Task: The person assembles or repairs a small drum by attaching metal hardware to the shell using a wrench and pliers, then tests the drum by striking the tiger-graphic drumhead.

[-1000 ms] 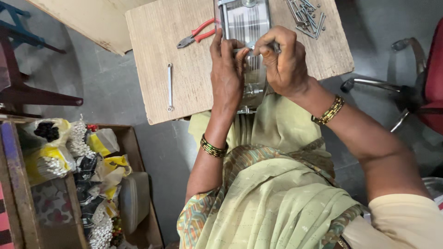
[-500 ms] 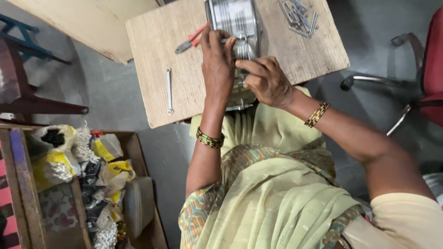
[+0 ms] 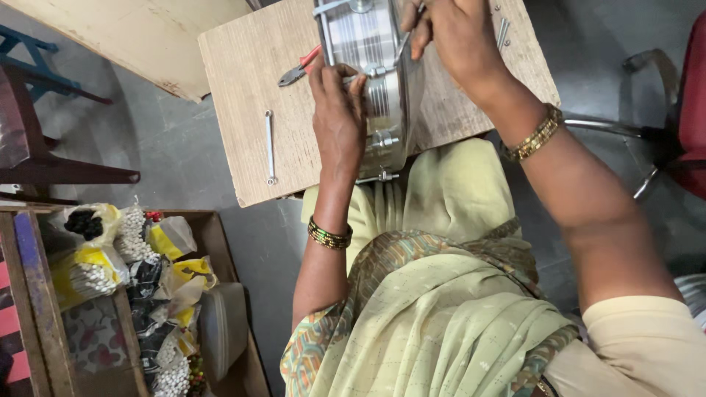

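Her left hand [image 3: 340, 110] lies flat, fingers together, on the ribbed shiny metal drum [image 3: 375, 73]. Her right hand [image 3: 452, 33], at one o'clock, pinches a thin metal tool [image 3: 403, 45].

Left hand [image 3: 338, 117] flat, right hand [image 3: 456, 37] fisted.
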